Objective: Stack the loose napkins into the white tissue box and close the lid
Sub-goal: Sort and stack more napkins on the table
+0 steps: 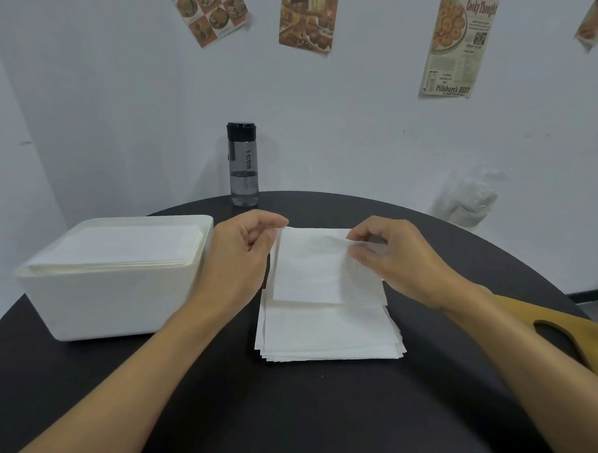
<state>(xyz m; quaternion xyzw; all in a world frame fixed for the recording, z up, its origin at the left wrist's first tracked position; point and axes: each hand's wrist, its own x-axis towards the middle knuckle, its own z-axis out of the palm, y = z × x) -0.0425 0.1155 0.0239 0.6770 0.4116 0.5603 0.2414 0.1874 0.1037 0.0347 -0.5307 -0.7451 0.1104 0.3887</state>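
The left hand (241, 254) and right hand (392, 261) each pinch a top corner of one napkin (309, 268) in a narrow grip. It looks light, floppy and easy to tear.

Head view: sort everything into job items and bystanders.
Job: open white tissue box; loose white paper napkin pile; top napkin pinched by left hand and right hand; tan slotted wooden board, likely the lid.
Bystanders: clear black-capped water bottle; vintage food posters; clear plastic bag.
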